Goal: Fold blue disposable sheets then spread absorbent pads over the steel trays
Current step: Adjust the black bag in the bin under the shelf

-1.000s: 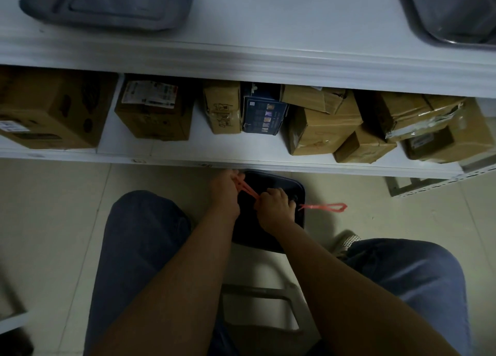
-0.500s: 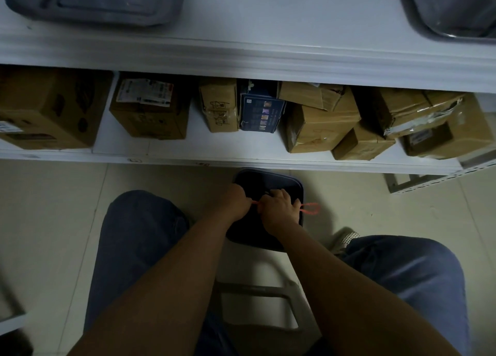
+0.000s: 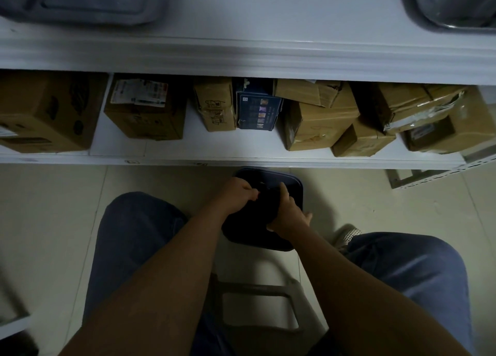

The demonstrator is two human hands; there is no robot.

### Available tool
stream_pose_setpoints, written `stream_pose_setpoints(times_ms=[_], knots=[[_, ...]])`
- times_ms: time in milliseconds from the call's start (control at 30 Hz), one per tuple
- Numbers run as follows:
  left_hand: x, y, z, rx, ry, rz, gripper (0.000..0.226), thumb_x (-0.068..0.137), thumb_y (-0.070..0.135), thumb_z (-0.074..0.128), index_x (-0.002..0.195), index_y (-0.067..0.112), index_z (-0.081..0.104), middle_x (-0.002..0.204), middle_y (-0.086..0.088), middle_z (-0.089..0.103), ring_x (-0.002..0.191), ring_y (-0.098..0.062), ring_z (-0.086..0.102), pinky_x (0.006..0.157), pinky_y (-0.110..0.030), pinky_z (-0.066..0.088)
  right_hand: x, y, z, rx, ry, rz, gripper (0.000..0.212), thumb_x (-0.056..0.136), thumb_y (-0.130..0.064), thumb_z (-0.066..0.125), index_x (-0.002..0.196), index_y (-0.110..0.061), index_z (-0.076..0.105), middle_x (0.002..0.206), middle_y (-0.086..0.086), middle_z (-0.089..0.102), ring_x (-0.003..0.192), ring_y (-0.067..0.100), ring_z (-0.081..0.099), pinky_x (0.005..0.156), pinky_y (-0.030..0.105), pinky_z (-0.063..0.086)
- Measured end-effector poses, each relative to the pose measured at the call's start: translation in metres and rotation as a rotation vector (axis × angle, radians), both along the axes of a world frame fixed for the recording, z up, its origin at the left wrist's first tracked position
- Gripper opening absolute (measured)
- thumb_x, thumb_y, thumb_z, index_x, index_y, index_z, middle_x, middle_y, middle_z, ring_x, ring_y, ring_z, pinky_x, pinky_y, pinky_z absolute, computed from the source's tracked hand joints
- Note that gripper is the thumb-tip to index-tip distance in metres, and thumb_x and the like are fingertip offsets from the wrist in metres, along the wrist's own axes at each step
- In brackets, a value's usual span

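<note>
Two steel trays lie on the white shelf top, one at the far left and one at the far right. Neither blue sheets nor pads are in view. Low on the floor between my knees stands a dark bin lined with a black bag. My left hand is curled at the bag's left side and pinches a bit of red drawstring. Thumb up, my right hand grips the gathered bag from the right.
The lower shelf carries several cardboard boxes and a dark blue box. A stool's frame shows beneath me, with pale floor tiles all round it. My shoe sits right of the bin.
The long red drawstring loop that stretched out to the right has been pulled in and is almost out of sight. Both hands have closed in on the top of the bag.
</note>
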State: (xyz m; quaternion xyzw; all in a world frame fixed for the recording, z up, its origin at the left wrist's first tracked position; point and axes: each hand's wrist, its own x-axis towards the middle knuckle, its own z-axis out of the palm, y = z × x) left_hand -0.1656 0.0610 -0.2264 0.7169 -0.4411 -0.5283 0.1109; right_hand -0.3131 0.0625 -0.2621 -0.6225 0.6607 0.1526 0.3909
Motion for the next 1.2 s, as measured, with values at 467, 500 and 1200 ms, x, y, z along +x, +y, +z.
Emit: stream_pose_setpoints(times_ms=[467,500,1200], knots=[[-0.014,-0.003,0.001,-0.007,-0.061,-0.04,0.038,0.093,0.026,0.053,0.056,0.017,0.058,0.06,0.003,0.055,0.054,-0.009,0.048,0.048,-0.016,0.036,-0.016,-0.016,0.011,-0.025,0.056,-0.149,0.035,0.099,-0.023,0.035,0.124,-0.006,0.053,0.125,0.018,0.057,0.114,0.035,0.056,0.09,0.039,0.045],[-0.015,-0.003,0.002,-0.022,-0.064,-0.045,0.039,0.091,0.029,0.055,0.054,0.018,0.06,0.059,0.002,0.057,0.056,-0.012,0.051,0.053,-0.02,0.039,-0.016,-0.018,0.014,-0.052,0.052,-0.169,0.035,0.1,-0.026,0.034,0.122,-0.007,0.053,0.123,0.018,0.058,0.113,0.034,0.057,0.088,0.037,0.045],[-0.055,0.016,0.017,-0.122,0.438,0.301,0.021,0.091,0.001,0.049,0.102,0.009,0.066,0.079,-0.001,0.063,0.071,-0.01,0.06,0.056,-0.013,0.047,-0.018,-0.018,0.066,-0.171,-0.368,-0.118,0.03,0.09,-0.045,0.055,0.1,-0.021,0.07,0.087,0.002,0.064,0.082,0.018,0.061,0.074,0.026,0.046]])
